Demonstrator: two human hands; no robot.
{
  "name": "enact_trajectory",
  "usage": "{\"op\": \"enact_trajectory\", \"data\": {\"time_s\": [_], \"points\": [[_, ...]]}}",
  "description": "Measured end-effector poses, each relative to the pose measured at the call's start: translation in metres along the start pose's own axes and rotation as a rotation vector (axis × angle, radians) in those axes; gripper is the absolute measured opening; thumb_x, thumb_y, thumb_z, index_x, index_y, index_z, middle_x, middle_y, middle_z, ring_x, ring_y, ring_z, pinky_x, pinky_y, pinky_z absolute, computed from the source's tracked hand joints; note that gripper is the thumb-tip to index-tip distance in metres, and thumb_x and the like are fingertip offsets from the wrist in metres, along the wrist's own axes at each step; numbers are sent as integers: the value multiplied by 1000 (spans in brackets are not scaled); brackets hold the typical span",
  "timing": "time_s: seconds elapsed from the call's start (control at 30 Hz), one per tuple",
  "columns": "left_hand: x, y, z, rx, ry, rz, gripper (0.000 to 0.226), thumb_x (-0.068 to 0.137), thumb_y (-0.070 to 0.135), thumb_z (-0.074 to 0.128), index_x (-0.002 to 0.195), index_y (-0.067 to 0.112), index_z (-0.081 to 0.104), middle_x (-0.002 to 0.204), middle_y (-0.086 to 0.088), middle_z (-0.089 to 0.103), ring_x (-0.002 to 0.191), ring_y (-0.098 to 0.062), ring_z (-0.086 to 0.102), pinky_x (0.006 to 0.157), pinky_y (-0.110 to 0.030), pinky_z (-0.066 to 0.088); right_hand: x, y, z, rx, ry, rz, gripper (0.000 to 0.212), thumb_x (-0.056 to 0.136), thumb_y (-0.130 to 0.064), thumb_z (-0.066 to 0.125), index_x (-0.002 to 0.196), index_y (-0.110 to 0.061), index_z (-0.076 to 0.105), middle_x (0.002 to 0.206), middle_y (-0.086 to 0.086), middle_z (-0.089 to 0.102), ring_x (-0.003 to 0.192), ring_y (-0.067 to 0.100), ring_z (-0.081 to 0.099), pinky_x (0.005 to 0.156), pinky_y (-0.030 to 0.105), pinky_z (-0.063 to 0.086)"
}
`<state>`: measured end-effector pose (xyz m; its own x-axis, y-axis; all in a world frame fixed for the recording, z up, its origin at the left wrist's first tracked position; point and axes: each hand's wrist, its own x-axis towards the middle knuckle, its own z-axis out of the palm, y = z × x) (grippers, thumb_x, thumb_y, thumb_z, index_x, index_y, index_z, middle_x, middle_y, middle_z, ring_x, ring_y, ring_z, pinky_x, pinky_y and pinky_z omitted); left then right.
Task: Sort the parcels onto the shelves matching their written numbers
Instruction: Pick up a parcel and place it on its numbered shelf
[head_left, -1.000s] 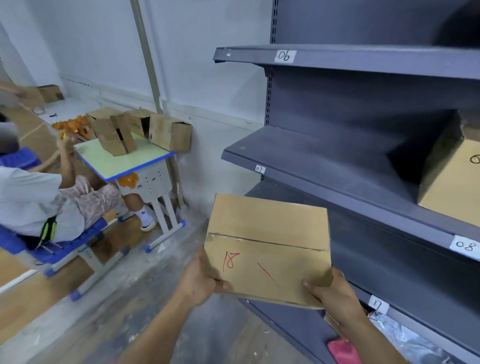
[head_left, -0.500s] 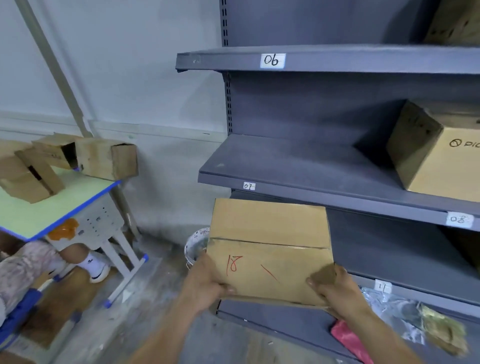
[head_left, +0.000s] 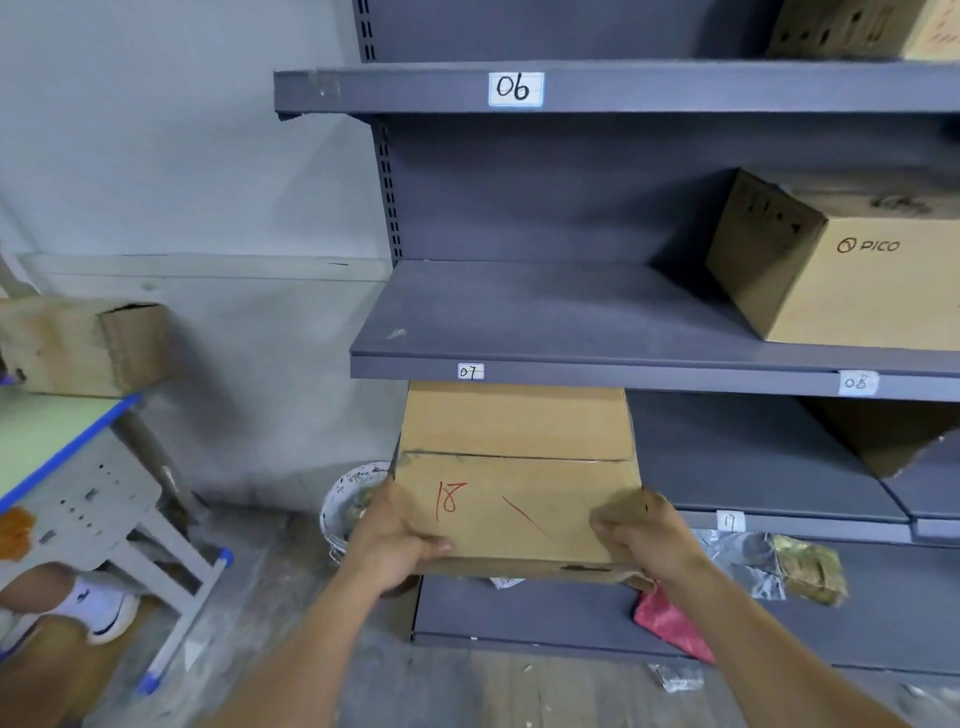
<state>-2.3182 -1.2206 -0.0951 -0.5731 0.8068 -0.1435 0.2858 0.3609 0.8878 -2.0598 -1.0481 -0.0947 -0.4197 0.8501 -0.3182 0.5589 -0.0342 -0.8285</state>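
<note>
Below shelf 07 (head_left: 571, 312), one parcel (head_left: 519, 467) marked 18, gripped by left hand (head_left: 395, 540), right hand (head_left: 644, 535)

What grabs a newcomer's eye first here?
The cardboard parcel marked 18 in red sits centre frame. The left hand and right hand grip its near corners, and its far end is hidden behind the shelf edge by the 07 label. Next come the PICO box on the shelf above the 08 label at right, and the large 06 label up top.
</note>
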Motion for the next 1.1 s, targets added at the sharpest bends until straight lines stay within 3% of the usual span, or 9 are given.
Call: {"op": "enact_trajectory", "data": {"time_s": [0.1,0.17,0.27,0.43,0.57,0.77,0.83,0.93,1.1], "points": [[16,0,4,-13,29,-22,75,55,-5,92,113,25,54,105,15,66,103,-11,62,83,-24,46,20,2,0,7,13,35,30,80,-9,66,64,-19,43,61,2,39,55,19,33,48,23,28],[29,-5,6,-16,40,-35,79,52,-4,93,115,22,53,105,13,67,105,-12,62,83,-25,46,32,4,1,23,46,26,23,83,-17,75,92,-25,55,83,-1,59,66,17,51,50,20,40],[44,-12,9,11,59,-63,86,42,12,96,116,24,55,107,12,70,105,-11,64,89,-34,50,48,9,3,32,62,11,45,84,-20,79,117,-29,50,112,-2,63,89,11,59,61,11,43],[66,-22,17,-17,94,-113,74,52,7,94,114,27,58,102,11,73,102,-13,66,94,-39,51,67,21,6,169,34,23,55,61,-28,86,110,-21,63,100,3,73,87,17,71,71,36,63],[74,-24,17,-20,105,-111,70,59,8,94,116,24,57,101,12,72,97,-8,67,78,-23,49,74,21,4,182,17,-51,47,74,-8,84,112,-21,61,101,1,71,87,14,70,59,18,54],[79,-8,26,76,281,-71,61,69,29,90,115,28,50,93,14,62,87,-13,58,70,-25,40,83,29,10,138,115,-80,44,76,-43,85,110,-32,61,96,-14,73,87,8,72,72,28,56],[83,-5,30,110,328,-104,45,71,40,87,100,28,54,85,15,62,82,-15,59,66,-28,41,86,27,12,82,168,-56,43,79,-54,79,108,-29,60,95,-15,72,89,8,69,69,25,50],[94,-1,34,124,356,-174,38,72,50,84,80,31,52,75,19,60,75,-16,60,60,-26,41,98,24,10,2,190,-23,42,82,-62,70,104,-28,58,94,-19,70,93,13,66,76,34,49],[120,2,42,110,413,-187,44,73,47,84,94,19,58,82,5,63,79,-18,59,70,-27,41,127,17,4,-40,192,-26,46,84,-64,66,99,-22,59,90,-9,72,88,15,66,75,35,51]]}}
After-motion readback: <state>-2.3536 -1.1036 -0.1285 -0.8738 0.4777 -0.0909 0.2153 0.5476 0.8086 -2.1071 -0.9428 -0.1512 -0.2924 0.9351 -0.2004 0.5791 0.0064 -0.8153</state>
